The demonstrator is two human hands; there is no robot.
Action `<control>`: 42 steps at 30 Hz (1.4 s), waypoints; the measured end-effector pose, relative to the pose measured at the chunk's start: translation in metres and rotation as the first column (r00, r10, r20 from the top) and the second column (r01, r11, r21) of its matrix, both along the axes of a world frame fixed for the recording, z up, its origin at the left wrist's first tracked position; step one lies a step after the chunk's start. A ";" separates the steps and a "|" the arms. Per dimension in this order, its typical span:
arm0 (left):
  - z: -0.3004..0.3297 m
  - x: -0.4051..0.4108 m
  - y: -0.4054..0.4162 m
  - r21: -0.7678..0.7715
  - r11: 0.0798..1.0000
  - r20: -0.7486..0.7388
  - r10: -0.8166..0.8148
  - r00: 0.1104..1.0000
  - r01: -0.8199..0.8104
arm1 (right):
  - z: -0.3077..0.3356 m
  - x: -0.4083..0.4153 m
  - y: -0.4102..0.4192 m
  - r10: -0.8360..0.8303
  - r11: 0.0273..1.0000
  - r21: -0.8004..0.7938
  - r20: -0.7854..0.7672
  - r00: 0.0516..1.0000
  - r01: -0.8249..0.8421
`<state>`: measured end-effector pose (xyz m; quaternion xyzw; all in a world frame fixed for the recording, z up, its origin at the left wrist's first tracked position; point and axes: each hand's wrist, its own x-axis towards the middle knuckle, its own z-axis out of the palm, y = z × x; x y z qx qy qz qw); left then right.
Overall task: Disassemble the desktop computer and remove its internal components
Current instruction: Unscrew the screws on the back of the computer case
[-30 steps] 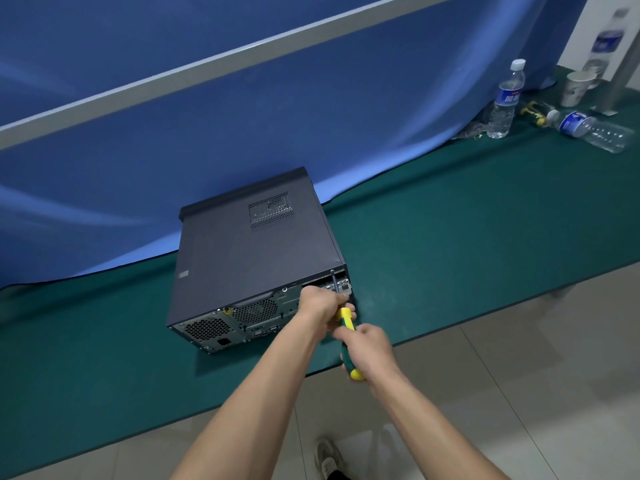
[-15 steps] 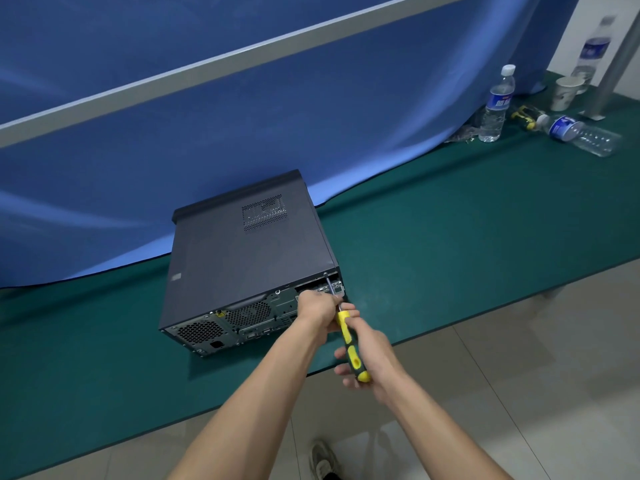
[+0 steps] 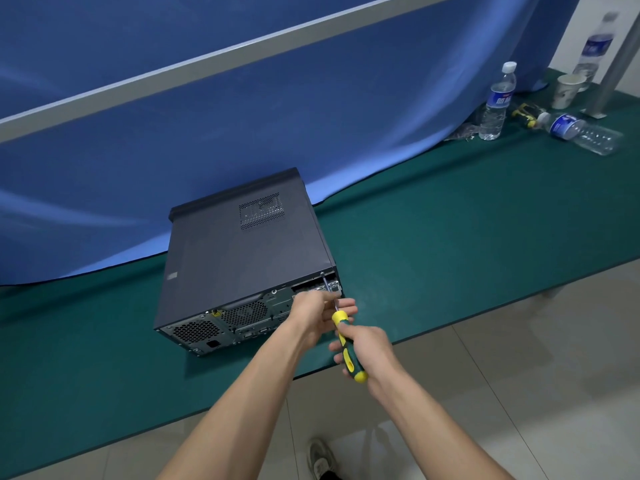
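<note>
Right hand (image 3: 365,348): fingers wrapped round the screwdriver (image 3: 346,344) handle, yellow and green. Left hand (image 3: 317,315): fingers pinching the shaft, just before the computer's rear panel. Shaft tip at the panel's upper right corner. Computer (image 3: 242,258): dark case, flat on green worktop (image 3: 450,244), rear facing the person. Far right: bottles, one upright (image 3: 497,102), one lying (image 3: 585,133); paper cup (image 3: 566,90).

Desktop computer (image 3: 242,258) flat on green table (image 3: 450,244), rear panel toward person. Right hand (image 3: 363,351) grips yellow-green screwdriver (image 3: 346,344), tip at computer's rear top-right corner. Left hand (image 3: 317,315) pinches shaft just beside rear panel. Water bottles (image 3: 497,105) well right of computer.
</note>
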<state>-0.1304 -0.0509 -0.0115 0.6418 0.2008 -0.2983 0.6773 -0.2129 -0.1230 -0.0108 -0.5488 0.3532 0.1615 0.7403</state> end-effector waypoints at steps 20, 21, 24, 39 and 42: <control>-0.023 0.040 -0.012 -0.192 0.870 -0.164 0.427 0.889 -0.453 | -0.025 0.002 -0.025 0.204 0.706 -0.695 0.015 0.979 -0.137; -0.024 0.040 -0.013 -0.183 0.873 -0.152 0.430 0.890 -0.453 | -0.025 0.002 -0.027 0.223 0.669 -0.729 0.009 0.975 -0.146; -0.027 0.038 -0.012 -0.166 0.877 -0.123 0.435 0.892 -0.451 | -0.023 0.004 -0.038 0.270 0.569 -0.807 0.001 0.963 -0.158; 0.010 0.035 -0.002 -0.169 0.940 0.104 0.317 0.943 -0.297 | 0.008 0.015 -0.077 0.326 0.439 -0.870 -0.078 0.942 -0.224; 0.031 0.036 0.000 0.045 0.997 0.347 0.040 0.937 -0.059 | 0.023 0.034 -0.073 0.297 0.538 -0.819 -0.038 0.954 -0.200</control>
